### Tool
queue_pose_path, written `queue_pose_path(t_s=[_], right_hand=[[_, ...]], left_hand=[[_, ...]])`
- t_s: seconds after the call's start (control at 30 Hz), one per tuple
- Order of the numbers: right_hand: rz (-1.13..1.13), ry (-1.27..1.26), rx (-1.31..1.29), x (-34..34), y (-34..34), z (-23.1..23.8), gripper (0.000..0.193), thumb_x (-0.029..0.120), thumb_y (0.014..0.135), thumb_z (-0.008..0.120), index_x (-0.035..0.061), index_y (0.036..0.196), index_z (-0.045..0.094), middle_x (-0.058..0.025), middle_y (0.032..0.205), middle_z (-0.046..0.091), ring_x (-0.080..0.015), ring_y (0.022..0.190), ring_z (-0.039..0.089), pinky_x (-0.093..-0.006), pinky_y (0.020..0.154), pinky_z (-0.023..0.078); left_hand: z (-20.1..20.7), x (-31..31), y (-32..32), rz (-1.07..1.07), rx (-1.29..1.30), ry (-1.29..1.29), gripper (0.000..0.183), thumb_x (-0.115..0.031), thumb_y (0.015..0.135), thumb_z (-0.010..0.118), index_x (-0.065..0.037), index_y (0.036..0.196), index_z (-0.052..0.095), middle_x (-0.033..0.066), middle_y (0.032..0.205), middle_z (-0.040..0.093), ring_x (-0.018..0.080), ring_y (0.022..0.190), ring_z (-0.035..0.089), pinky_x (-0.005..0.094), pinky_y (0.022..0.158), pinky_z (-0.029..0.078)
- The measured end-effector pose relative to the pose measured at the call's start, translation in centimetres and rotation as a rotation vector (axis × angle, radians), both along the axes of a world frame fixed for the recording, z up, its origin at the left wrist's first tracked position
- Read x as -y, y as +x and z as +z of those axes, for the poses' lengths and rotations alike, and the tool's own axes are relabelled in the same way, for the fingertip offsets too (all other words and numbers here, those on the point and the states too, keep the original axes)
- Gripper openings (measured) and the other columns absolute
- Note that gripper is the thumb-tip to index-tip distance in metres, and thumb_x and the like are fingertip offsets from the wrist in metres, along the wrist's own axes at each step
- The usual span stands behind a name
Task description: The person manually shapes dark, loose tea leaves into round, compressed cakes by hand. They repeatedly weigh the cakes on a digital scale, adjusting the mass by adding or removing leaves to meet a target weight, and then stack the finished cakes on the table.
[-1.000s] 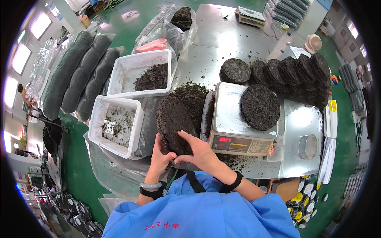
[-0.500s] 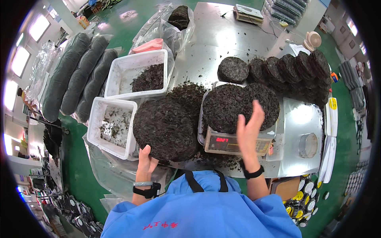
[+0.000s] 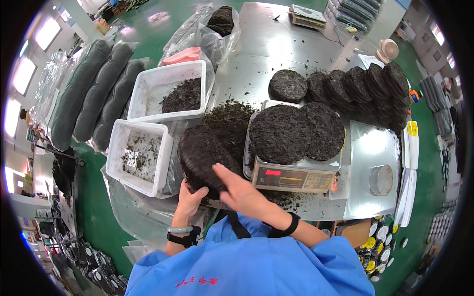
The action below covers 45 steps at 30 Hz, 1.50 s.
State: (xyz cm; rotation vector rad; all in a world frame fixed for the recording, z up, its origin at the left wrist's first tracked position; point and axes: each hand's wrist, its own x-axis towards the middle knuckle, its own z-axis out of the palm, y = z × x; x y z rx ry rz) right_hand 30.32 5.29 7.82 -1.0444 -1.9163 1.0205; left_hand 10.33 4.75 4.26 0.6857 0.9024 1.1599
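Observation:
My left hand (image 3: 189, 200) is closed on the lower edge of a thick stack of round, dark dried seaweed cakes (image 3: 205, 150), tilted up at the table's near edge. Across the stack's near right side lies my right hand (image 3: 243, 193), fingers stretched out and touching it. To the right, two overlapping round seaweed cakes (image 3: 280, 133) rest on a digital scale (image 3: 291, 178) with a lit red display. Loose seaweed flakes (image 3: 228, 123) are heaped between the stack and the scale. The underside of the held stack is hidden.
Two white bins (image 3: 163, 171) with seaweed bits stand at the left, a pink item (image 3: 182, 55) beyond them. A long row of seaweed cakes (image 3: 363, 86) fills the right back of the metal table (image 3: 256, 64). A clear round container (image 3: 381, 180) stands at the right.
My right hand has moved left from over the scale onto the seaweed stack. The stack has been tipped up from lying flatter in my left hand. The scale's display reads differently.

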Motion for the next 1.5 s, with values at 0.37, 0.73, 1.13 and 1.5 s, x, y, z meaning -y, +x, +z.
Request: queue_pose_path(t_s=[0.37,0.73,1.13,1.5], right_hand=[[-0.653,-0.338,-0.767,-1.4,7.3,0.1,0.030,0.003,0.092,0.050,0.0014,0.122,0.053,-0.0082,0.113,0.062,-0.0183,0.099,0.062,-0.0335,0.088,0.052],[-0.401,-0.102,-0.240,-0.5,1.5,-0.3,0.041,0.013,0.089,0.061,-0.0023,0.125,0.050,-0.0169,0.117,0.059,-0.0297,0.105,0.057,-0.0355,0.089,0.046],[-0.434,0.561,0.817,-3.3,11.1,-1.1,0.074,0.005,0.065,0.068,0.0071,0.136,0.047,-0.0165,0.141,0.044,-0.0342,0.132,0.041,-0.0478,0.111,0.032],[-0.821,0.158,0.834,-2.9,22.4,-6.4,0.039,0.020,0.096,0.052,0.0039,0.132,0.051,-0.0211,0.138,0.047,-0.0376,0.131,0.040,-0.0444,0.110,0.031]], left_hand=[[-0.2,0.1,-3.6,0.151,0.316,-0.108,0.048,-0.016,0.087,0.049,0.000,0.133,0.046,0.0133,0.129,0.056,0.0289,0.118,0.055,0.0454,0.103,0.042],[3.6,-1.1,1.7,-0.179,0.211,0.198,0.064,-0.057,0.093,0.046,-0.016,0.141,0.031,0.0154,0.148,0.036,0.0387,0.131,0.041,0.0567,0.098,0.046],[-7.3,-2.8,0.1,0.073,-0.498,-0.202,0.019,-0.017,0.098,0.052,-0.008,0.114,0.057,0.0032,0.107,0.065,0.0091,0.094,0.061,0.0233,0.076,0.051],[-4.5,-8.8,12.3,-0.167,-0.300,0.017,0.076,-0.029,0.097,0.056,-0.004,0.150,0.007,0.0245,0.148,0.028,0.0294,0.136,0.035,0.0378,0.110,0.031]])
